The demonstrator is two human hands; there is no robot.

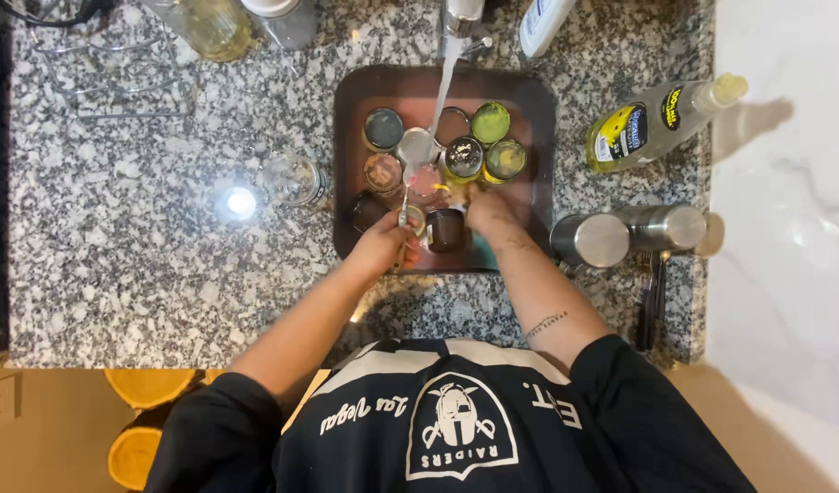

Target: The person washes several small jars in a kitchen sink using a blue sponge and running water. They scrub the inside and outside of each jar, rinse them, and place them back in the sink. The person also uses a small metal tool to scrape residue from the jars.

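Two hands over a sink of paint-stained jars: left hand grips a thin utensil upright under the water stream, right hand closed, contents indiscernible; best rinsed directly beneath flow.

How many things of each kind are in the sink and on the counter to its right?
Cups and glasses in the sink: about 10 (first at)
Utensil in the left hand: 1
Steel tumblers on the counter: 2 (first at)
Yellow-labelled bottle: 1
Total: about 14
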